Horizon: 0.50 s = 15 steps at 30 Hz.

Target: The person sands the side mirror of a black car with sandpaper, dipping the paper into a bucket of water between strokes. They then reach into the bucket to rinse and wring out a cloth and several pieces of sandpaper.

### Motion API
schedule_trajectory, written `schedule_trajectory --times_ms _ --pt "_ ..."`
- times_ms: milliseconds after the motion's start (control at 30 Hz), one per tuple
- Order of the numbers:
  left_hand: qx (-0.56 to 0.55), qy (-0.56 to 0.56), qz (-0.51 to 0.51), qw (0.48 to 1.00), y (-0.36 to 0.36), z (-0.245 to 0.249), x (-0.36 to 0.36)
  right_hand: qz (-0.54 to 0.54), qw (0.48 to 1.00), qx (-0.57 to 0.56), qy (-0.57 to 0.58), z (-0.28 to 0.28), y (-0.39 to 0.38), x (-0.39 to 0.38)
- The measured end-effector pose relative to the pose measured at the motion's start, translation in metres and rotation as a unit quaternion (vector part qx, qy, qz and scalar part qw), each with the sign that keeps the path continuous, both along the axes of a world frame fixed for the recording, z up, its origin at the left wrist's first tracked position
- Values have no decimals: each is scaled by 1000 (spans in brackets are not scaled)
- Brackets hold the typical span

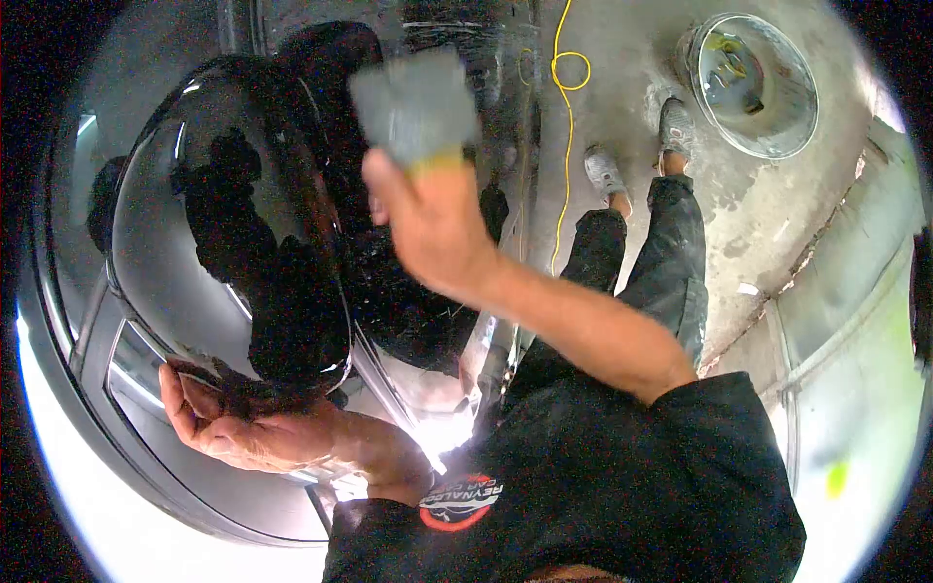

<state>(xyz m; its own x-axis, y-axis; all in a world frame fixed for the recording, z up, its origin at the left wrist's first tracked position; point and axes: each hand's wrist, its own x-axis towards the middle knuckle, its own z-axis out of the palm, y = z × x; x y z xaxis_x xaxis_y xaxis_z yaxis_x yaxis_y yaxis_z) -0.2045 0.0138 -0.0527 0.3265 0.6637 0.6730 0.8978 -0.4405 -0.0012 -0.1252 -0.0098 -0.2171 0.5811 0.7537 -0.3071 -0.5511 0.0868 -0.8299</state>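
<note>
A glossy black car side mirror (282,282) fills the left part of the view, with dark reflections across its housing. Cupped against its lower end, my left hand (262,432) has its fingers curled at the rim; part of the palm is hidden by the housing. My right hand (432,219) is raised to the right of the mirror and apart from it. Its fingers are closed on a flat grey pad (413,102) with a yellow part near the grip. Motion blurs the pad, so its exact kind does not show.
Dark car bodywork and a window (131,374) surround the mirror. A clear bucket (802,121) with liquid and yellowish things stands on the concrete floor (739,209). A looped yellow cord (567,165) runs along the floor near my shoes (607,175). Sheeting (855,291) lies at the right.
</note>
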Motion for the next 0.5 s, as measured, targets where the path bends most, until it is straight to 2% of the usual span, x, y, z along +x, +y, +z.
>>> schedule_trajectory --times_ms 33,133,200,267,333,367,400,467,500 --pt "-19 -2 -11 1000 -1 1 -4 9 999 -2 -32 3 -2 1" --pt "-60 -16 -25 998 -7 5 -9 124 988 -23 -87 14 -3 28" --pt "-60 -45 -14 997 -9 3 -2 106 988 -31 -106 12 4 31" --pt "-65 -54 -32 996 -6 -5 0 -103 975 -4 -195 4 -4 -2" --pt "-67 -51 -40 996 -6 -6 -3 -62 972 -18 -226 13 0 6" --pt "-66 -41 -41 996 -6 -4 -3 87 965 -23 -245 9 -6 26" --pt "-60 -35 -42 997 -5 -4 -1 67 972 -20 -225 6 -3 23" --pt "-54 -46 17 997 -11 -5 16 25 982 -12 -185 0 3 19" --pt "-50 -56 44 996 -11 -8 23 -79 973 -12 -218 4 5 7"
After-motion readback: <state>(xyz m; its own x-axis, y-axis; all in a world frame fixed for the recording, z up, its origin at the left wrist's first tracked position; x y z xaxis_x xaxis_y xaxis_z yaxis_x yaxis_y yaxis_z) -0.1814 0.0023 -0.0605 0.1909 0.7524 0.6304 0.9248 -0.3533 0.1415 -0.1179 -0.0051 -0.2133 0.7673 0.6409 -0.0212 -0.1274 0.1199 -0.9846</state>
